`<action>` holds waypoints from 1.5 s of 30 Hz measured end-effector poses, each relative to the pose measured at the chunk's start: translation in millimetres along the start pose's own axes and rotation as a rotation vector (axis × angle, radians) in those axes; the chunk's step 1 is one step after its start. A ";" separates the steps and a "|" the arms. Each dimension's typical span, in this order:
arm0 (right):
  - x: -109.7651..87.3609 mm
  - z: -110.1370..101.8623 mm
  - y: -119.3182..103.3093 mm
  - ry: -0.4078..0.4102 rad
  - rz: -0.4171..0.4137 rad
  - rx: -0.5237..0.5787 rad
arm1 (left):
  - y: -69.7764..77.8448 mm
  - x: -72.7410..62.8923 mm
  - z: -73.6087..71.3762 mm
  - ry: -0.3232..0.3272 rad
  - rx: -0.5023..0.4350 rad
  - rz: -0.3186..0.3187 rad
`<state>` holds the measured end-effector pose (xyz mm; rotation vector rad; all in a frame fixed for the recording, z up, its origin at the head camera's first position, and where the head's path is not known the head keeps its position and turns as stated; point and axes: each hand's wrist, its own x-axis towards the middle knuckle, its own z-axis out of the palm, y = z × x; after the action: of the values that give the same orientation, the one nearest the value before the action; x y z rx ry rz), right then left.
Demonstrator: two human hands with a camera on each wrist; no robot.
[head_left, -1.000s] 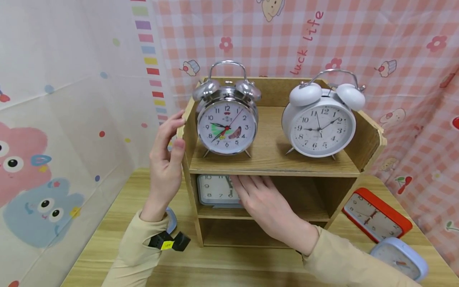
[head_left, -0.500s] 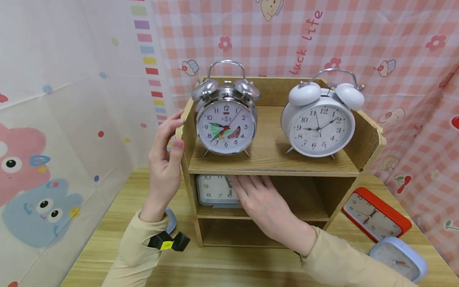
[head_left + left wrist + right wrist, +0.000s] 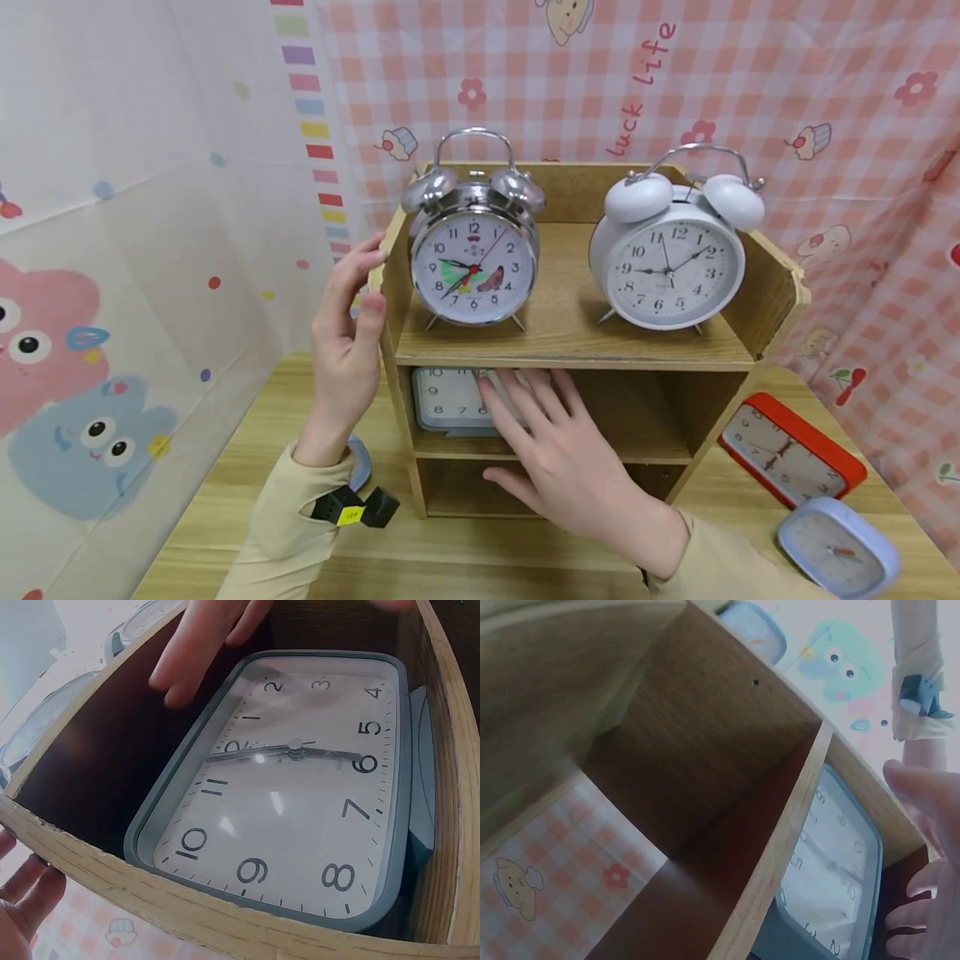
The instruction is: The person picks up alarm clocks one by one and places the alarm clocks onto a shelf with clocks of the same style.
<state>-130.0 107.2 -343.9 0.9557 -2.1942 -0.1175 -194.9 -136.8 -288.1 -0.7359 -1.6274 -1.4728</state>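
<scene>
A grey-rimmed rectangular clock [image 3: 457,400] stands upright at the left of the wooden shelf's [image 3: 577,363] middle compartment. My right hand [image 3: 566,458] is before that compartment, fingers spread and covering part of the clock in the head view. In the left wrist view, a gap shows between the right fingertips [image 3: 184,667] and the clock face [image 3: 285,795]. Outside the shelf, my left hand [image 3: 345,342] rests against the left side panel [image 3: 392,258], fingertips and thumb at its edge. The right wrist view shows the clock [image 3: 832,862] behind the divider and the lower compartment [image 3: 697,735].
A silver twin-bell alarm clock [image 3: 475,265] and a white one [image 3: 675,271] stand on the top level. Right of the shelf, a red clock [image 3: 787,450] and a pale blue clock [image 3: 840,546] lie on the table [image 3: 450,567]. A blue round-edged item [image 3: 360,462] is partly behind the left wrist.
My right hand has drawn back slightly down and to the right, its fingers spreading and thumb coming into view. The left hand and the clocks keep their places.
</scene>
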 end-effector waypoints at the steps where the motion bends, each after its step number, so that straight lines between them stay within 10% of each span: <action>1: -3.8 -1.0 -0.8 0.004 -0.004 0.010 | -0.2 0.0 0.4 0.001 -0.004 0.000; 25: -74.7 -11.8 -3.1 0.114 0.042 0.191 | -1.1 -1.0 4.7 0.023 -0.029 0.002; 45: -105.4 -51.1 36.5 0.440 0.072 0.185 | 0.9 -0.7 6.4 0.049 -0.089 0.025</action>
<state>-70.1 213.6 -355.7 0.9000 -1.8472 0.3077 -194.9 -130.3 -288.3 -0.7608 -1.5185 -1.5421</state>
